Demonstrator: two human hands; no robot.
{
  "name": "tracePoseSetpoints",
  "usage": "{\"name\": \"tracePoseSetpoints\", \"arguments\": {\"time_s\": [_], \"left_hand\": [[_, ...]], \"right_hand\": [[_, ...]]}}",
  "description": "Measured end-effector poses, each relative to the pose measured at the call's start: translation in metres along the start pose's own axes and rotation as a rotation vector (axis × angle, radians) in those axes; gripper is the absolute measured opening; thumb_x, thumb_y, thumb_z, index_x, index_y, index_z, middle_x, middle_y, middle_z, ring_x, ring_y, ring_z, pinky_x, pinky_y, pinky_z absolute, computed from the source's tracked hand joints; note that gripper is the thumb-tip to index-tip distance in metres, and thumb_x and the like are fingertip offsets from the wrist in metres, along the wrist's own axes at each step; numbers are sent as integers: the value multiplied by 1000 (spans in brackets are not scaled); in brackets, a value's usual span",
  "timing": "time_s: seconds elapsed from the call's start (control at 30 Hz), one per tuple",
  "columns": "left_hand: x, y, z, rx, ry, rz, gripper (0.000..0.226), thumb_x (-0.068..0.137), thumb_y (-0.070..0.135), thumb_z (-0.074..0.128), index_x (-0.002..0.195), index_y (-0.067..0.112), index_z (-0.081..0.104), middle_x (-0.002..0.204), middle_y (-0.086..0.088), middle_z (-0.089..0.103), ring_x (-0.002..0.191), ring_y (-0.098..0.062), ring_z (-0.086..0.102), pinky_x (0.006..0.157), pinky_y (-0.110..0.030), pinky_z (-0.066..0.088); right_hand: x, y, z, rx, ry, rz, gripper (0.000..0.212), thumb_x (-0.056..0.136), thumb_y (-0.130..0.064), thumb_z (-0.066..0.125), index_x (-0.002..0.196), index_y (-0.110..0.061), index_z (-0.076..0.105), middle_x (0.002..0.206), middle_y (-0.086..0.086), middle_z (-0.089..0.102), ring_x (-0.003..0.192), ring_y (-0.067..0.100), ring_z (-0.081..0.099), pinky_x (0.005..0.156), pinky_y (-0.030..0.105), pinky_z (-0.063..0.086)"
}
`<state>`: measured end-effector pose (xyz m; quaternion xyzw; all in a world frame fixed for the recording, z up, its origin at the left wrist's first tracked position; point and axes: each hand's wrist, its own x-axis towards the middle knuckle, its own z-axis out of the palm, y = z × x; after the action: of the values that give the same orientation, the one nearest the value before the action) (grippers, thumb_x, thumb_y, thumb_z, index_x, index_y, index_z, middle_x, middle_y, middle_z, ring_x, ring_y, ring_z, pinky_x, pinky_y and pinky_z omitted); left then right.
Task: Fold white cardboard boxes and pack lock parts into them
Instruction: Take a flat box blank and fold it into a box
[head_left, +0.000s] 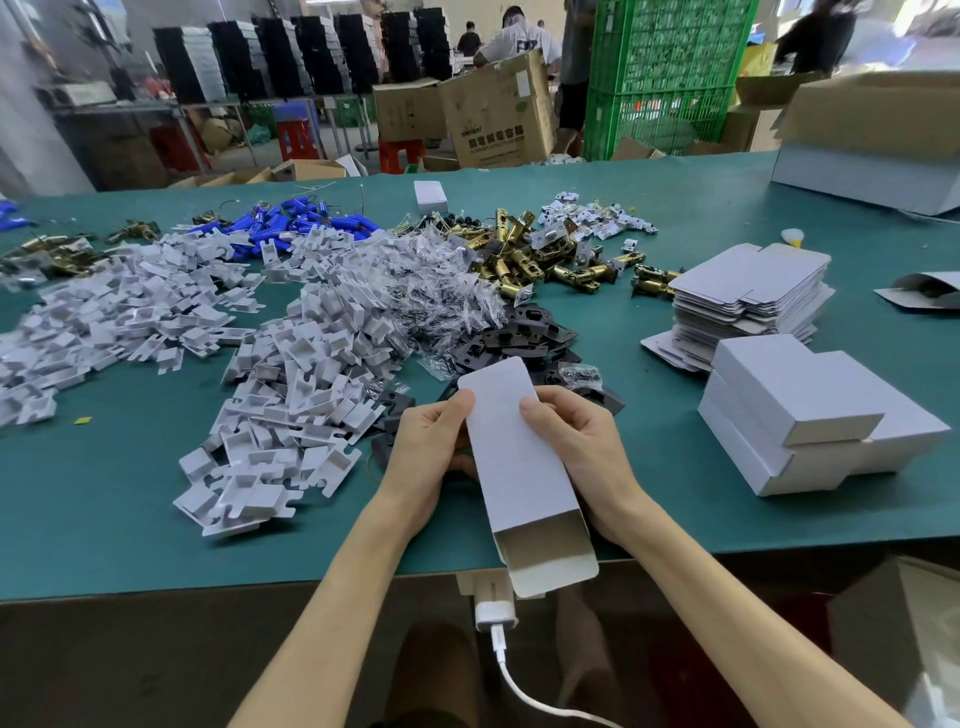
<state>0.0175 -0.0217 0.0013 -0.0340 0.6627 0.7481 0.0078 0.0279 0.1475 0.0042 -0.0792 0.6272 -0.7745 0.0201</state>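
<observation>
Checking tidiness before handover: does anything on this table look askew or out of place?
The stack of flat white cardboard blanks sits skewed, its sheets fanned unevenly. A small yellow scrap lies alone on the green table.

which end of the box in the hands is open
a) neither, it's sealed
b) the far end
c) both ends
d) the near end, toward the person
d: the box, held between the left hand and right hand, shows its hollow inside and an unfolded flap at the near end, while the far end shows no opening.
</observation>
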Motion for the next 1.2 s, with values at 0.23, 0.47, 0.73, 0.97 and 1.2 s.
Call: {"name": "tracePoseSetpoints", "arguments": {"time_s": [0.23,0.47,0.73,0.97,1.2], "left_hand": [[0,-1,-1,30,26,28,48,107,38,54,78,4,70,73,-10,73,62,-20,69,51,-24,51],[0,-3,0,77,38,53,49,110,30,49,68,8,62,61,-3,67,51,-14,63,46,-20,44],[0,-2,0,68,34,32,49,109,36,50,78,1,64,69,-9,68,58,-19,63,52,-26,45],[-1,1,1,81,54,43,66,109,42,47,96,-22,58,83,-23,62,70,-29,58,56,-31,42],[1,-1,1,69,53,48,50,111,34,47,98,-11,63,77,-20,59,60,-24,56,52,-29,41]], "right_hand": [[-1,0,0,-44,-31,-10,14,98,-29,68,104,-19,75,101,14,74,85,22,70,70,32,58],[-1,0,0,-49,-44,6,18,93,-35,71,102,-21,76,98,11,75,84,23,72,69,32,57],[1,3,-2,-47,-44,-12,18,91,-34,72,101,-20,76,100,19,72,83,22,70,73,37,58],[2,4,-2,-59,-67,-13,16,92,-29,73,103,-18,76,102,25,70,85,23,69,78,42,55],[2,4,-1,-45,-72,8,18,91,-30,73,103,-17,76,92,16,71,82,21,68,71,35,56]]}}
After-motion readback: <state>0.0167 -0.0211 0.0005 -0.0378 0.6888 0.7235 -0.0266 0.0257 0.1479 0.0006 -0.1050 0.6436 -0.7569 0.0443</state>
